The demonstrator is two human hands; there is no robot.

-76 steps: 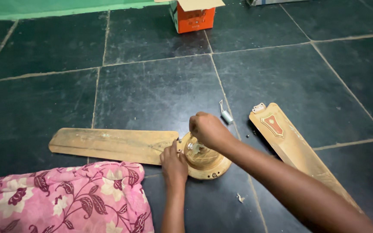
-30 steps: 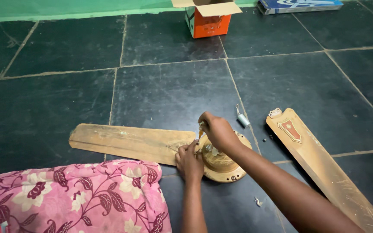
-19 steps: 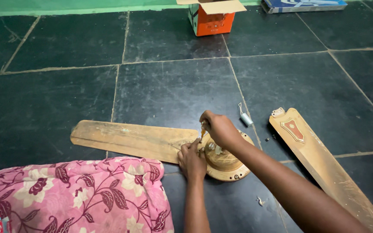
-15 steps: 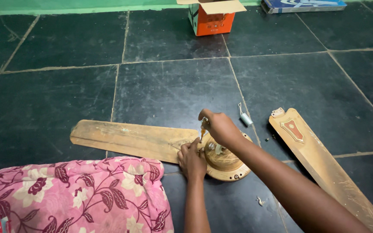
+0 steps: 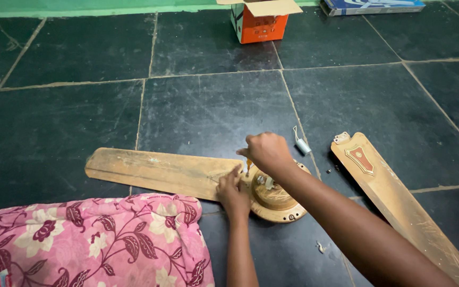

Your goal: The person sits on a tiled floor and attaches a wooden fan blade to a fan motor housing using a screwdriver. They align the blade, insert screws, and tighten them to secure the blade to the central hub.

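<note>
A round wooden-coloured fan hub (image 5: 277,199) lies on the dark tiled floor with one long blade (image 5: 155,171) fixed to its left side. My right hand (image 5: 264,151) is shut on a small screwdriver with an orange handle (image 5: 248,166), its tip down where the blade meets the hub. Beside that joint, my left hand (image 5: 233,192) rests on the blade root, its fingers steadying the tip. A loose second blade (image 5: 394,199) with a red crest lies to the right.
A small grey capacitor with wires (image 5: 301,144) lies just beyond the hub. An orange open carton (image 5: 258,21) and a flat blue box (image 5: 370,6) stand far back by the green wall. My pink floral-clothed knee (image 5: 86,242) fills the lower left. Tiny screws and a scrap lie nearby.
The view shifted so the fan sits further right. My right hand has twisted on the screwdriver, knuckles turning over its handle. My left hand stays at the blade root.
</note>
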